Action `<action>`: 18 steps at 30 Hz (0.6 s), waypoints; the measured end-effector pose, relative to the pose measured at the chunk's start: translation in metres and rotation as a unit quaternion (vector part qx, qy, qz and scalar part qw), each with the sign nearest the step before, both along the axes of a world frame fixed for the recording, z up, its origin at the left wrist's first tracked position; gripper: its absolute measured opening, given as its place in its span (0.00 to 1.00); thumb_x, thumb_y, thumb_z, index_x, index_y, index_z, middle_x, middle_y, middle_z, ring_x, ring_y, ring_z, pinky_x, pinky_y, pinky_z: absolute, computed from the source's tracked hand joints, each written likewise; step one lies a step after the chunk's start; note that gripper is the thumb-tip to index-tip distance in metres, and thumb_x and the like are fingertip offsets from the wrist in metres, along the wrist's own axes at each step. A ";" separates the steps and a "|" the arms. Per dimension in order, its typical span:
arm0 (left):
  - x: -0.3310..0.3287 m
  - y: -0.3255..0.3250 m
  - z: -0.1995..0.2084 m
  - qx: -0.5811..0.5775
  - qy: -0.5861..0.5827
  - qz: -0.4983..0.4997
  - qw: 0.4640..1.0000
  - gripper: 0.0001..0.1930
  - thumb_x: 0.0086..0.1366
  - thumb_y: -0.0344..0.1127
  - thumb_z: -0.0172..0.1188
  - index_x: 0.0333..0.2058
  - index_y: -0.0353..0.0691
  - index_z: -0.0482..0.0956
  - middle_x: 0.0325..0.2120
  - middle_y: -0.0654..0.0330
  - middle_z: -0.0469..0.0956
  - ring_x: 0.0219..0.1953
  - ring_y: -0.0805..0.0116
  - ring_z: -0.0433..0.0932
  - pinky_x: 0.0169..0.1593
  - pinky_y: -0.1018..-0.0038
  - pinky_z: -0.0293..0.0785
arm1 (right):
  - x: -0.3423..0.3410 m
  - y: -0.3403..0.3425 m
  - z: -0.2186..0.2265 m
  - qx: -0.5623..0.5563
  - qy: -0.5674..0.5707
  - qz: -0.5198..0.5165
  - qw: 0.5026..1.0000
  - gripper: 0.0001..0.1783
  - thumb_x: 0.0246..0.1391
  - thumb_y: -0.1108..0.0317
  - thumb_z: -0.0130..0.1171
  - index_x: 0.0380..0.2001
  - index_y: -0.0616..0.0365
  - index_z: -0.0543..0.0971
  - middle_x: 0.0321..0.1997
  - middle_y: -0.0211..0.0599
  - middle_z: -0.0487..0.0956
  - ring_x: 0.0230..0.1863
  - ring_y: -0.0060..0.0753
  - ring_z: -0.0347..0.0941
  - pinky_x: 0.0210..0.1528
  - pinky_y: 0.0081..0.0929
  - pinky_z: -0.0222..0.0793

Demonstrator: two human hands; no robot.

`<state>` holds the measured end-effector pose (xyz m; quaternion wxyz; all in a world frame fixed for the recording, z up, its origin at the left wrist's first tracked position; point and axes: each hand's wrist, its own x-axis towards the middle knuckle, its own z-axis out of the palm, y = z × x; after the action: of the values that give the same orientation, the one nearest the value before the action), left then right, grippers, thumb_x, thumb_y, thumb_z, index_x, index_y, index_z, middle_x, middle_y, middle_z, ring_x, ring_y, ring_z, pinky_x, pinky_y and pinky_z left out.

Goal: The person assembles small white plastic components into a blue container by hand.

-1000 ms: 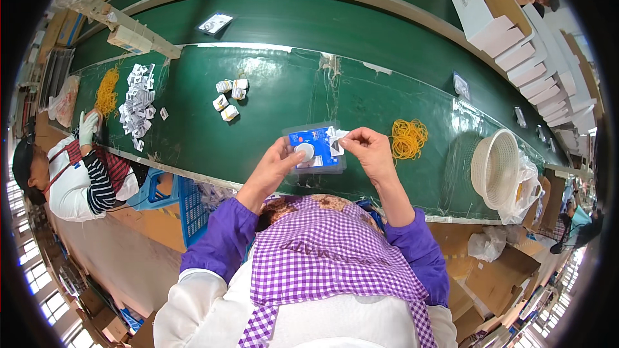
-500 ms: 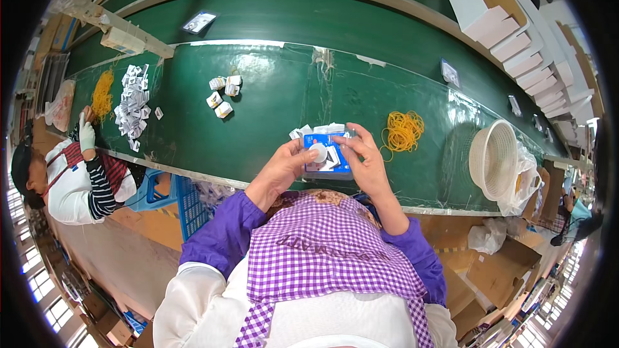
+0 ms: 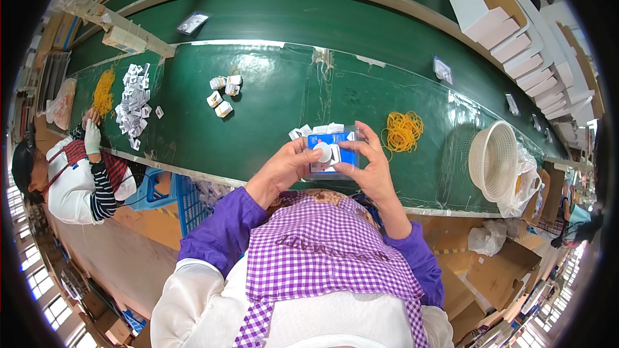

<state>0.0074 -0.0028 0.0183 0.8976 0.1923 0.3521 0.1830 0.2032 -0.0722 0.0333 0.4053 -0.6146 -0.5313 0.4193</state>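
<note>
Just above the near edge of the bench, both my hands hold a blue card package with clear plastic around its edges. A white round piece lies on its face, a small white part beside it. My left hand grips the package's left side, thumb on the round piece. My right hand grips the right side, with finger and thumb closed near the small white part. Behind the package lie several small folded white papers, partly hidden. A heap of yellow rubber bands sits right of my right hand.
Bundled white papers and a loose pile of them lie leftward. A co-worker sits at far left by more yellow bands. A white basket stands at right. Packages lie on the green belt behind.
The blue package has shifted slightly right. My right finger and thumb have closed in by the small white part. Packages on the belt have moved left, and the co-worker's hands have shifted.
</note>
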 end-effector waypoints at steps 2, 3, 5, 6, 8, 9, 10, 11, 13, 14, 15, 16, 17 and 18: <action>-0.001 -0.001 -0.003 0.004 -0.005 0.015 1.000 0.25 0.53 0.38 0.65 0.47 0.37 0.66 0.40 0.59 0.74 0.42 0.69 0.76 0.46 0.68 0.74 | -0.005 0.000 0.003 -0.006 0.025 -0.004 1.000 0.23 0.35 0.67 0.69 0.41 0.51 0.78 0.62 0.44 0.58 0.62 0.43 0.56 0.60 0.36 0.55; -0.001 -0.002 -0.005 0.009 -0.010 0.031 0.999 0.25 0.52 0.37 0.66 0.47 0.38 0.66 0.40 0.59 0.74 0.41 0.69 0.76 0.46 0.69 0.74 | -0.007 -0.001 0.004 -0.012 0.050 -0.007 0.999 0.23 0.35 0.68 0.69 0.41 0.52 0.78 0.62 0.43 0.58 0.62 0.41 0.57 0.60 0.35 0.55; -0.001 -0.001 -0.007 0.002 -0.010 0.023 1.000 0.26 0.52 0.36 0.67 0.47 0.38 0.66 0.40 0.59 0.74 0.41 0.69 0.76 0.46 0.69 0.74 | -0.008 0.000 0.003 -0.009 0.072 -0.010 0.997 0.24 0.34 0.68 0.69 0.41 0.52 0.78 0.62 0.43 0.59 0.61 0.41 0.57 0.60 0.34 0.55; -0.001 -0.001 -0.007 -0.006 -0.009 0.015 1.000 0.27 0.51 0.36 0.67 0.48 0.39 0.65 0.41 0.59 0.74 0.41 0.69 0.76 0.46 0.69 0.74 | -0.008 0.000 0.002 -0.007 0.093 -0.012 0.996 0.25 0.34 0.68 0.69 0.41 0.52 0.78 0.61 0.44 0.60 0.61 0.40 0.58 0.60 0.34 0.55; 0.000 -0.001 -0.005 0.004 -0.003 0.013 1.000 0.27 0.51 0.36 0.67 0.48 0.39 0.65 0.40 0.59 0.74 0.41 0.69 0.76 0.46 0.69 0.74 | -0.004 0.000 -0.003 -0.015 0.081 0.003 0.997 0.25 0.35 0.67 0.69 0.42 0.54 0.77 0.60 0.45 0.60 0.59 0.42 0.59 0.58 0.34 0.57; 0.001 -0.001 -0.004 0.015 0.003 0.011 1.000 0.27 0.51 0.36 0.67 0.48 0.39 0.65 0.40 0.59 0.74 0.40 0.69 0.76 0.46 0.69 0.74 | -0.003 0.000 -0.004 -0.023 0.068 0.018 0.997 0.25 0.35 0.66 0.69 0.42 0.55 0.76 0.59 0.46 0.59 0.58 0.44 0.59 0.57 0.34 0.58; 0.001 -0.001 -0.005 0.015 0.003 0.011 1.000 0.27 0.51 0.36 0.67 0.48 0.39 0.65 0.40 0.59 0.74 0.40 0.69 0.76 0.46 0.69 0.74 | -0.003 0.001 -0.002 -0.023 0.068 0.018 0.997 0.25 0.35 0.66 0.69 0.42 0.55 0.76 0.59 0.46 0.59 0.58 0.44 0.59 0.57 0.34 0.58; 0.001 -0.001 -0.007 -0.004 -0.003 0.016 1.000 0.27 0.51 0.36 0.67 0.48 0.39 0.65 0.40 0.60 0.74 0.41 0.69 0.76 0.46 0.68 0.74 | -0.004 0.001 0.002 -0.019 0.050 0.009 0.999 0.25 0.35 0.66 0.69 0.42 0.55 0.76 0.59 0.46 0.60 0.58 0.43 0.60 0.57 0.34 0.59; 0.001 -0.001 -0.007 -0.024 -0.009 0.021 0.999 0.27 0.52 0.35 0.66 0.48 0.40 0.65 0.40 0.60 0.74 0.41 0.69 0.76 0.46 0.68 0.74 | -0.007 0.000 0.002 -0.014 0.033 -0.001 0.999 0.25 0.35 0.65 0.69 0.41 0.56 0.75 0.58 0.46 0.60 0.58 0.43 0.60 0.56 0.34 0.59; 0.002 0.000 -0.007 -0.029 -0.019 0.022 0.999 0.26 0.52 0.35 0.66 0.48 0.40 0.65 0.40 0.61 0.74 0.41 0.69 0.75 0.47 0.68 0.73 | -0.009 -0.001 -0.001 0.008 0.000 -0.026 1.000 0.25 0.33 0.66 0.70 0.40 0.55 0.75 0.58 0.44 0.61 0.56 0.40 0.62 0.53 0.32 0.61; 0.003 0.001 -0.006 -0.034 -0.029 0.024 0.999 0.26 0.52 0.35 0.66 0.48 0.41 0.65 0.40 0.61 0.74 0.41 0.69 0.75 0.47 0.67 0.73 | -0.010 -0.002 -0.003 0.029 -0.032 -0.050 0.998 0.25 0.32 0.66 0.71 0.39 0.55 0.75 0.58 0.43 0.63 0.54 0.37 0.64 0.50 0.30 0.62; 0.003 0.001 -0.005 -0.035 -0.029 0.024 0.999 0.26 0.52 0.35 0.66 0.48 0.41 0.65 0.40 0.61 0.74 0.41 0.69 0.75 0.47 0.67 0.73 | -0.010 -0.002 -0.003 0.029 -0.032 -0.050 0.998 0.25 0.32 0.66 0.71 0.39 0.55 0.75 0.58 0.43 0.63 0.54 0.37 0.64 0.50 0.30 0.62; 0.005 0.001 -0.003 -0.030 -0.024 0.033 0.999 0.23 0.53 0.35 0.65 0.46 0.42 0.66 0.40 0.61 0.75 0.42 0.69 0.75 0.46 0.66 0.73 | -0.011 -0.002 -0.002 0.025 -0.031 -0.049 0.998 0.26 0.32 0.67 0.71 0.40 0.54 0.75 0.59 0.43 0.62 0.54 0.36 0.64 0.49 0.29 0.62; 0.006 0.001 -0.002 -0.026 -0.019 0.042 0.999 0.20 0.54 0.34 0.64 0.44 0.43 0.68 0.39 0.61 0.75 0.42 0.69 0.75 0.46 0.65 0.72 | -0.011 -0.002 -0.002 0.022 -0.031 -0.049 0.998 0.27 0.32 0.67 0.71 0.42 0.54 0.76 0.59 0.43 0.61 0.54 0.35 0.64 0.49 0.29 0.62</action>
<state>0.0134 -0.0021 0.0158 0.9005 0.1505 0.3471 0.2145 0.1926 -0.0740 0.0318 0.4221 -0.6435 -0.5216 0.3682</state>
